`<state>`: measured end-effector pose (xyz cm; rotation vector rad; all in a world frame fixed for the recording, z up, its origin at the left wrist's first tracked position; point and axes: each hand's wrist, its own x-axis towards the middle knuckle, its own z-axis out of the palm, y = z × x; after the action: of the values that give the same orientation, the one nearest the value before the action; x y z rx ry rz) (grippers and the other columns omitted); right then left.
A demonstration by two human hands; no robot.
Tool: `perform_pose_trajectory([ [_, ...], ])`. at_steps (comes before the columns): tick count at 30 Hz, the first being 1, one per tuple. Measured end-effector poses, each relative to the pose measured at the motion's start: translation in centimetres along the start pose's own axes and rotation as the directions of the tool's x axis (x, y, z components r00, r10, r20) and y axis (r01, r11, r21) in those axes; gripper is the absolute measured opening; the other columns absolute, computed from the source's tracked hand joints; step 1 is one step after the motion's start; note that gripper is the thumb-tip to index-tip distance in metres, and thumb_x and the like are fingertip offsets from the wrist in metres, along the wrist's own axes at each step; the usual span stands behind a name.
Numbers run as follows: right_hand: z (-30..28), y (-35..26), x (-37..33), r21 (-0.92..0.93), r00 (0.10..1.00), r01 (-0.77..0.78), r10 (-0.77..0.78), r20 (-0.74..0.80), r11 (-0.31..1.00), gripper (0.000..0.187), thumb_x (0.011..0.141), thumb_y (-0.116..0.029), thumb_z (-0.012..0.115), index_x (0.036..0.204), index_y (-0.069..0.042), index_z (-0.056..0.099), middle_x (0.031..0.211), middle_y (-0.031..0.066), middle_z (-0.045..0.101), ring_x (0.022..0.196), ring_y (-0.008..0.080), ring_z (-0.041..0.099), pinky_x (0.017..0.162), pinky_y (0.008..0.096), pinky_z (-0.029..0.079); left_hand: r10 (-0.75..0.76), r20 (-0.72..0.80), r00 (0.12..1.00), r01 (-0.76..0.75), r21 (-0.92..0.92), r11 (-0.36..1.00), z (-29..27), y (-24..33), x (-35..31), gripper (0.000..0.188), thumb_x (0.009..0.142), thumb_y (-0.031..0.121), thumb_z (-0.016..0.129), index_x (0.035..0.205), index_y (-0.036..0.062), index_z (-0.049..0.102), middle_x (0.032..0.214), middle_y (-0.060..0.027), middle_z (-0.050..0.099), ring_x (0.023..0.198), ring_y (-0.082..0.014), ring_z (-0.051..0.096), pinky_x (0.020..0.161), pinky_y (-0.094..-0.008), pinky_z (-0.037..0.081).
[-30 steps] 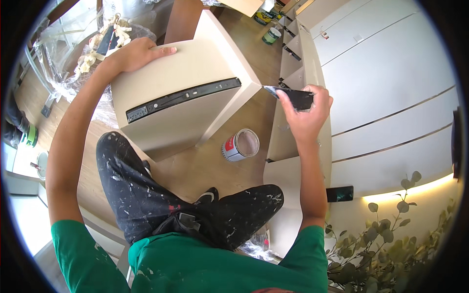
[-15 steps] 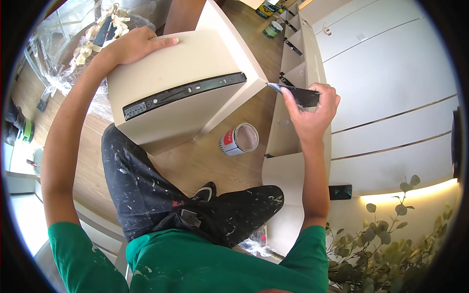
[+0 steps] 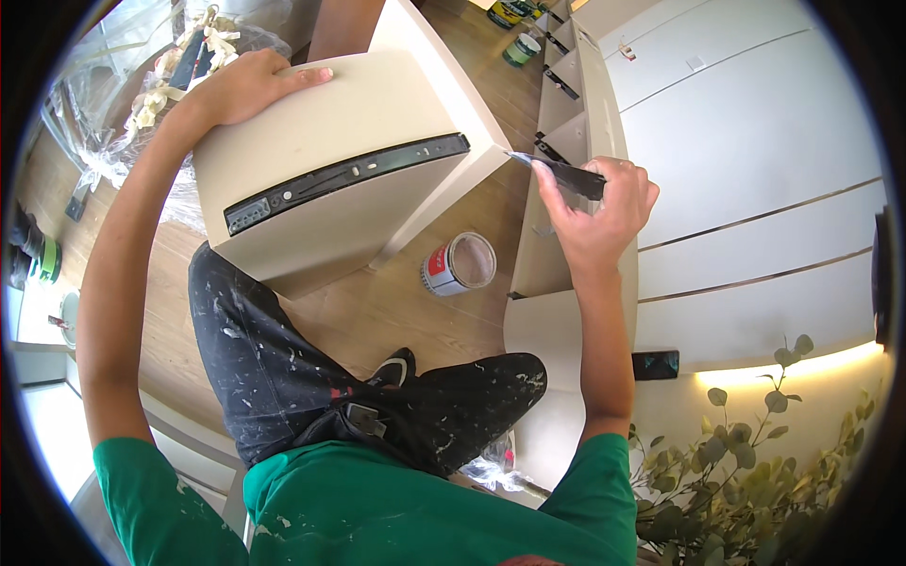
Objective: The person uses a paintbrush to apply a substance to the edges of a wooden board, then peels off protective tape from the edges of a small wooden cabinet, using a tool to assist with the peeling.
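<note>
A cream drawer [image 3: 311,118] with a black metal slide rail [image 3: 349,179] along its side stands tilted before me. My left hand [image 3: 247,90] grips its upper left edge, thumb extended along the panel and the other fingers partly hidden behind it. Closed around a dark putty knife [image 3: 571,177], my right hand [image 3: 612,212] holds the blade tip at the right corner of the drawer's front panel [image 3: 453,90]. Below that corner, an open tin [image 3: 472,262] of pale pinkish paste rests on the wooden floor.
Along the right runs a low cabinet [image 3: 557,222] with open drawer bays and black rails. Paint tins [image 3: 521,50] stand at the far end. Plastic sheeting [image 3: 104,141] lies at the left. A phone [image 3: 656,365] and a leafy plant [image 3: 755,453] are at the lower right.
The drawer and my left hand have shifted slightly left in view. My right hand has turned the putty knife so its blade shows narrower, its tip staying by the panel corner.
</note>
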<state>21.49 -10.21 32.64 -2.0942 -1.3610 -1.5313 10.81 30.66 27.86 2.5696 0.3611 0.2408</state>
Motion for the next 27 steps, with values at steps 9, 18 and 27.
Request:
perform_pose_trajectory([
  [9,-0.2,-0.2,-0.2,0.065,1.0,-0.023,0.022,0.017,0.998,0.051,0.064,-0.031,0.098,0.096,-0.011,0.063,0.086,0.0011,0.06,0.078,0.0223,0.054,0.075,0.0379,0.035,0.024,-0.086,0.996,-0.022,0.024,0.999,0.7,-0.7,0.3,0.098,0.086,0.084,0.052,0.085,-0.0119,0.072,0.076,-0.0228,0.069,0.074,-0.0312,0.072,0.075,-0.0423,0.056],
  [18,0.3,0.0,0.3,0.051,0.999,-0.037,0.038,-0.027,0.998,0.053,0.064,-0.031,0.099,0.097,-0.011,0.063,0.086,0.0016,0.06,0.079,0.022,0.054,0.076,0.0386,0.035,0.012,0.014,1.0,-0.012,0.002,1.0,0.0,-0.3,0.2,0.098,0.087,0.085,0.052,0.084,-0.0116,0.071,0.075,-0.0215,0.068,0.071,-0.0319,0.071,0.073,-0.0433,0.056],
  [27,0.0,0.1,0.6,0.102,0.999,-0.041,0.042,-0.008,0.994,0.054,0.064,-0.031,0.099,0.098,-0.011,0.062,0.088,0.0016,0.06,0.082,0.023,0.055,0.079,0.0384,0.036,0.007,-0.051,0.999,-0.008,-0.019,1.0,0.4,-0.6,-0.1,0.098,0.087,0.084,0.052,0.088,-0.0113,0.072,0.078,-0.0222,0.069,0.077,-0.0316,0.072,0.078,-0.0409,0.056],
])
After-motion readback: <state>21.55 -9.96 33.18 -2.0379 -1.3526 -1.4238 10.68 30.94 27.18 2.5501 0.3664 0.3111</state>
